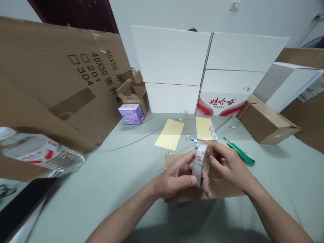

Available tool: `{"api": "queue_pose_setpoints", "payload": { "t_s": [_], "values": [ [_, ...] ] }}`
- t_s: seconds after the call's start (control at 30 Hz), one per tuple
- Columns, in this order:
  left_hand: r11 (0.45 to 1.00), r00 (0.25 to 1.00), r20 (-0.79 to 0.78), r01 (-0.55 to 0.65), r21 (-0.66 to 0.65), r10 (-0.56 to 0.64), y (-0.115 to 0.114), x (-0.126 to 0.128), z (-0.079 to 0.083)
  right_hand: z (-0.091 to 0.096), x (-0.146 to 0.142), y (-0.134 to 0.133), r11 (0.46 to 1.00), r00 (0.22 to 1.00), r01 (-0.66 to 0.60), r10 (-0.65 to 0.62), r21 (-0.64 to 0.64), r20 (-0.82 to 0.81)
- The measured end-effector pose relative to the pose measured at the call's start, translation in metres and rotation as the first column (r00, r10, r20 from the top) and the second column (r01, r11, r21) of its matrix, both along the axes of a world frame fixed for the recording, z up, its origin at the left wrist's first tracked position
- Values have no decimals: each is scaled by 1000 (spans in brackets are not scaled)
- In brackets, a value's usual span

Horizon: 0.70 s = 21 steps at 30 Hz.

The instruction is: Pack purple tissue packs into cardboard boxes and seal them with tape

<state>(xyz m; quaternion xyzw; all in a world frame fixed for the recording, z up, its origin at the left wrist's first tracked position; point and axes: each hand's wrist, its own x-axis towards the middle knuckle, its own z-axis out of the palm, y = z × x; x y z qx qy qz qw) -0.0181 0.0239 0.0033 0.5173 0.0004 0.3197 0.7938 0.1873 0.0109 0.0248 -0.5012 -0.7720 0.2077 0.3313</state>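
A roll of clear packing tape point(199, 165) is held upright on its edge between my two hands. My left hand point(177, 175) grips its near side, the thumb on the outer face and fingers reaching through or behind the ring. My right hand point(226, 162) pinches at the upper right rim of the roll; whether it holds a tape end is hard to see. Below both hands lies a brown cardboard box point(184, 195), partly covered by them. A utility knife with a green handle point(241, 153) rests on the table just beyond my right hand.
Two yellow paper sheets point(170, 135) and several small blue-and-white stickers point(212, 131) lie past the box. A purple tissue pack point(131, 114) stands back left, a brown carton point(270, 121) back right. A large water bottle point(40, 152) tilts at left. White panels point(172, 57) close off the back.
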Motion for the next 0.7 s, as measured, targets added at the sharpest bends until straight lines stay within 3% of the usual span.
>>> {"api": "queue_pose_setpoints", "payload": {
  "t_s": [0.13, 0.37, 0.5, 0.7],
  "values": [
    [998, 1000, 17, 22, -66, -21, 3, 0, -3, 0, 7, 1, 998, 994, -46, 42, -37, -102],
    [997, 999, -24, -36, -75, 34, 5, 0, -6, -5, 14, 1, 944, 925, -147, 25, -296, -379],
    [1000, 1000, 20, -9, -12, 9, 5, -1, -2, -5, 10, 2, 903, 883, -167, -41, -396, -467],
    [982, 993, -17, -116, 147, 120, -1, 1, 0, -1, 5, 3, 856, 865, -208, -64, -473, -497]
  ]
}}
